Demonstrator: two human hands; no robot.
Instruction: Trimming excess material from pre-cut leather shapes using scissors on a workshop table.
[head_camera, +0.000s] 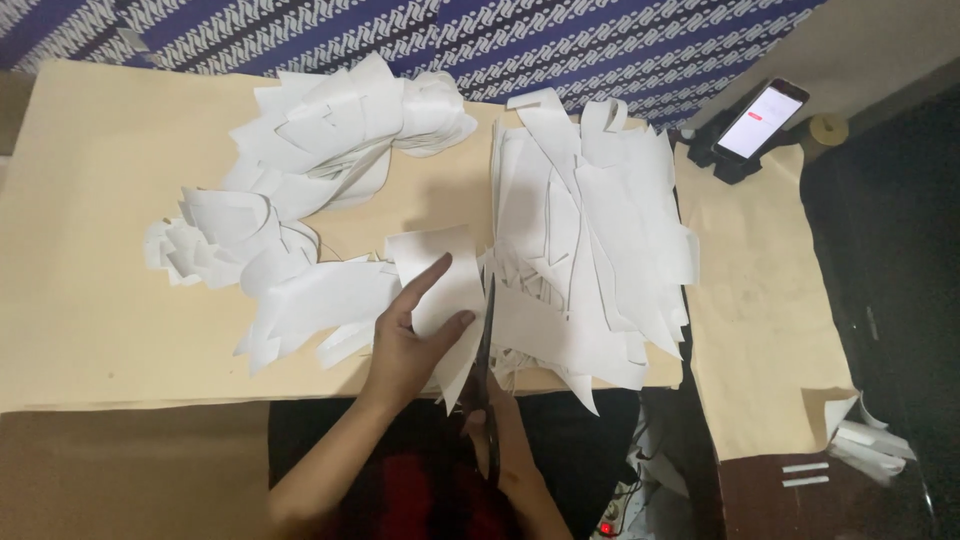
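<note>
I am pressing my left hand (408, 345), fingers spread, on a white paper sheet (440, 290) at the table's (90, 300) near edge. My right hand (497, 425) is gripping dark scissors (486, 350), blades running along the sheet's right side, just beside the cut paper pile (590, 250).

Looks like a home craft setup imo, not a proper workshop: bench (120, 330) covered w/ tan kraft paper, patterned blue-white cloth (560, 50) hung behind, phone (762, 120) propped on a stand, heaps of white paper offcuts (590, 250) everywhere.
</note>
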